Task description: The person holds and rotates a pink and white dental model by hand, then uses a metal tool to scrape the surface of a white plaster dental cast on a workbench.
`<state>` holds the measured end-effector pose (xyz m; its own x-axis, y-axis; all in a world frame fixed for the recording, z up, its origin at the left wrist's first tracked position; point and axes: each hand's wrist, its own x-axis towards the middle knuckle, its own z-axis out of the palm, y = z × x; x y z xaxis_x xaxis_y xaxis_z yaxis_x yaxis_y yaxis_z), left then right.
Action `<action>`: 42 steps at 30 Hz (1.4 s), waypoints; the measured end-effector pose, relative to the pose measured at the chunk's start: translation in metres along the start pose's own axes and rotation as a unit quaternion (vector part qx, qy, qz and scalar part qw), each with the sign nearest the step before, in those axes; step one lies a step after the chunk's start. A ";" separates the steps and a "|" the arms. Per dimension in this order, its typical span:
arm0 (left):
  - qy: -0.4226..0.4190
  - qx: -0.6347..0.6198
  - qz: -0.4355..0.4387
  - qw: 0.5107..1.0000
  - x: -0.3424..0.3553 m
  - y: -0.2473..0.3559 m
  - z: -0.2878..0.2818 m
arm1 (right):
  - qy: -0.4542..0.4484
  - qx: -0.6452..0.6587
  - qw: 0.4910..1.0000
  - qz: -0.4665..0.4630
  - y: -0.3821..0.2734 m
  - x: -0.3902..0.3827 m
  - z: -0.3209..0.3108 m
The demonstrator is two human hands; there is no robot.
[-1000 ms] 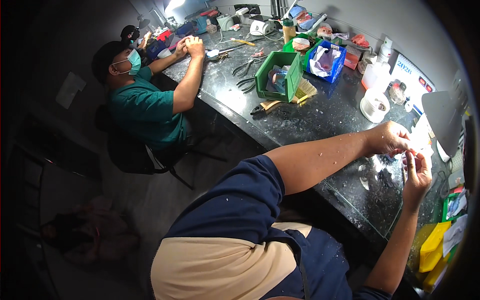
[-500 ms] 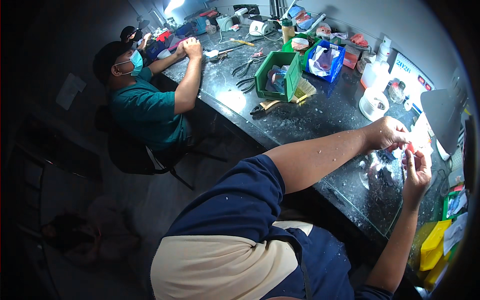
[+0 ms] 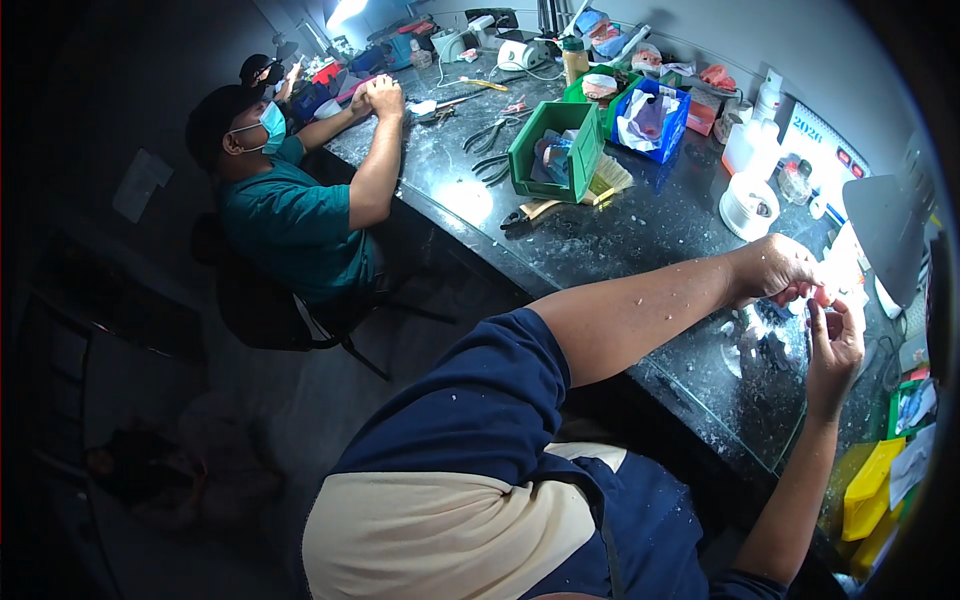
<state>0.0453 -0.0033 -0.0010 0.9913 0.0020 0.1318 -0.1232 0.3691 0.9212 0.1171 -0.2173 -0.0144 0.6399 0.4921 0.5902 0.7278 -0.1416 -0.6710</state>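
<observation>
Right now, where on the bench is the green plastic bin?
In the head view, the green bin sits mid-bench toward the far side, directly left of the blue bin, with pliers lying just in front.

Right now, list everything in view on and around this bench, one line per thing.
Worktop: one, dark speckled stone, runs from far left to near right.
Green bin: one, mid bench, holds pale items.
Blue bin: one, right of the green bin, white material inside.
Pliers: one, tan handles, in front of the green bin.
White round container: one, right of the bins.
White bottle: one, by the wall.
Lamp shade: one, grey, far right.
Yellow bin: one, lower right.
Co-worker: one, teal shirt, seated at the bench, far left.
Left hand: fingers pinch something small, too blurred to name.
Right hand: raised beside the left hand.
</observation>
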 end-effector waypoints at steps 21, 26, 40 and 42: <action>0.074 0.491 0.312 0.810 -0.023 0.008 0.014 | -0.035 0.213 0.971 0.100 0.042 0.008 -0.013; 0.066 0.501 0.277 0.817 -0.029 0.019 0.013 | -0.022 0.322 0.930 0.176 0.051 0.004 -0.012; 0.027 0.286 0.198 0.937 -0.007 -0.001 0.010 | -0.026 0.483 0.854 0.193 0.006 0.008 -0.013; 0.032 0.242 0.198 0.949 -0.010 -0.002 0.019 | -0.049 0.490 0.851 0.181 -0.001 0.008 -0.015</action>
<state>0.0343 -0.0213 0.0031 0.8616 0.1133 0.4948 -0.4788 -0.1421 0.8663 0.1257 -0.2258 -0.0022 0.7201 0.6442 0.2578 -0.0985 0.4628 -0.8810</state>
